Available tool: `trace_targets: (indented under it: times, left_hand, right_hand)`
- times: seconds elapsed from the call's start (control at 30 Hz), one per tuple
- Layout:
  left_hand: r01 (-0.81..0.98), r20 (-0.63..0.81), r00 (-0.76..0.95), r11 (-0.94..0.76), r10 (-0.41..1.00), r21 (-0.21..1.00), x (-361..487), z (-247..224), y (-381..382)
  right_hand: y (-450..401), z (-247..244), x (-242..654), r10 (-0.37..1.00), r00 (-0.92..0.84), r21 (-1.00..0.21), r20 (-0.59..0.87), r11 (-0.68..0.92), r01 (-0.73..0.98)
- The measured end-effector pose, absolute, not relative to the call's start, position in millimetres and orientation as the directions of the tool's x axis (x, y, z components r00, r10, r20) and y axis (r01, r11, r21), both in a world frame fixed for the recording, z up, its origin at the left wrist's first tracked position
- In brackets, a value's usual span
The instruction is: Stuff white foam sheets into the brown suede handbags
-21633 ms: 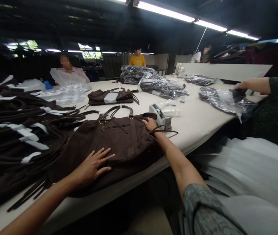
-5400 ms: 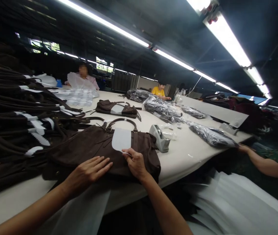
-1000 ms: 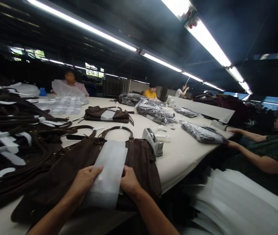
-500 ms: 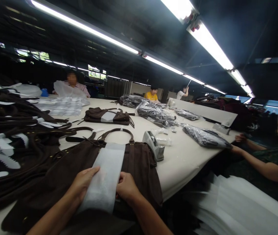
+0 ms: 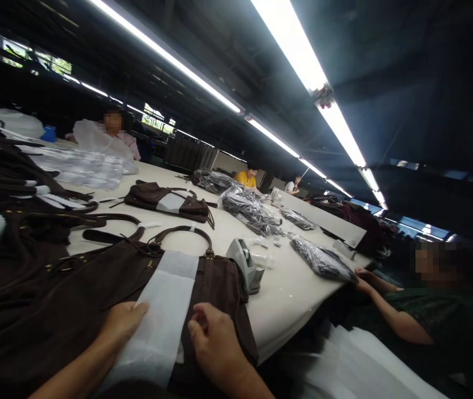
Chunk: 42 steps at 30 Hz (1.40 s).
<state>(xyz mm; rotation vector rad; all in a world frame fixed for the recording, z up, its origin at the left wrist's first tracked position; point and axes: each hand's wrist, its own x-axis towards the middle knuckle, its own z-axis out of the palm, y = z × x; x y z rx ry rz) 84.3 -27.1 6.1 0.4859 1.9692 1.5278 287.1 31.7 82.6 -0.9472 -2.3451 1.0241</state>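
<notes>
A dark brown handbag (image 5: 82, 299) lies on the table in front of me, its looped handle (image 5: 186, 228) toward the far side. A band of white wrapping paper (image 5: 165, 310) runs across the bag from top to bottom. My left hand (image 5: 125, 324) grips the band's left edge, thumb on top, other fingers largely hidden. Just off the right edge is my right hand (image 5: 216, 339), holding nothing, its fingers loosely bent and apart. A small white flap shows at the band's lower right edge. A grey tape dispenser (image 5: 248, 269) stands beyond the bag's right end.
Brown bags with white-wrapped handles (image 5: 7, 183) are heaped at left. Another paper-banded bag (image 5: 140, 198) lies farther back. Plastic-wrapped bags (image 5: 248, 210) sit mid-table. At right, a co-worker's hands (image 5: 361, 280) touch a wrapped bag (image 5: 321, 257), above white sheets (image 5: 356, 360).
My right hand has come away from the band's right edge and its fingers have loosened. My left hand stays at the left edge. The view has tilted and shifted.
</notes>
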Motion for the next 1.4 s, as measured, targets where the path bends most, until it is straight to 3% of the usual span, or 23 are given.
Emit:
trace_targets:
  times: [0.1, 0.23, 0.37, 0.53, 0.6, 0.7, 0.87, 0.93, 1.0, 1.07, 1.1, 1.2, 1.3, 1.4]
  left_hand:
    - [-0.075, -0.25, -0.774, 0.308, 0.581, 0.949, 90, 13, -30]
    - [-0.074, -0.242, -0.775, 0.297, 0.584, 0.952, 92, 17, -29]
    - [-0.082, -0.249, -0.778, 0.3, 0.577, 0.95, 89, 17, -27]
    - [-0.068, -0.259, -0.767, 0.328, 0.587, 0.942, 89, 15, -25]
    - [-0.042, -0.255, -0.758, 0.346, 0.6, 0.937, 89, 14, -25]
    - [0.01, -0.249, -0.741, 0.382, 0.624, 0.924, 88, 16, -25]
    - [0.297, -0.189, -0.704, 0.526, 0.684, 0.797, 88, 25, -27]
    - [0.467, -0.072, -0.717, 0.555, 0.693, 0.688, 90, 28, -29]
    - [0.668, 0.2, -0.689, 0.503, 0.697, 0.549, 91, 28, -30]
    - [0.859, 0.471, -0.505, 0.368, 0.723, 0.356, 88, 22, -26]
    - [0.915, 0.525, -0.397, 0.279, 0.753, 0.291, 85, 17, -23]
    - [0.951, 0.415, -0.193, 0.065, 0.889, 0.302, 73, -5, -11]
    - [0.932, 0.251, -0.129, 0.031, 0.959, 0.36, 64, -26, -1]
    - [0.945, 0.149, -0.1, 0.047, 0.984, 0.324, 65, -38, 6]
  right_hand:
    - [48, 110, 270, 0.678, -0.704, -0.489, 0.214, 0.698, 0.524]
    - [93, 114, 219, 0.614, -0.77, -0.341, 0.173, 0.771, 0.538]
    - [131, 98, 181, 0.531, -0.842, -0.392, -0.096, 0.757, 0.523]
    - [134, 82, 175, 0.644, -0.738, -0.329, -0.2, 0.666, 0.67]
    - [130, 78, 177, 0.64, -0.752, -0.402, -0.157, 0.654, 0.64]
    - [126, 71, 177, 0.626, -0.779, -0.539, 0.023, 0.665, 0.518]
    - [123, 46, 168, 0.727, -0.681, -0.503, 0.09, 0.623, 0.599]
    - [121, 34, 166, 0.761, -0.633, -0.501, 0.142, 0.607, 0.617]
    - [119, 25, 165, 0.779, -0.597, -0.511, 0.192, 0.599, 0.617]
    - [117, 22, 165, 0.795, -0.565, -0.527, 0.221, 0.585, 0.617]
    - [116, 22, 166, 0.804, -0.548, -0.537, 0.23, 0.574, 0.617]
    - [116, 24, 167, 0.843, -0.482, -0.571, 0.24, 0.524, 0.632]
    - [117, 24, 165, 0.874, -0.435, -0.584, 0.217, 0.473, 0.66]
    - [120, 22, 164, 0.868, -0.457, -0.57, 0.196, 0.48, 0.667]
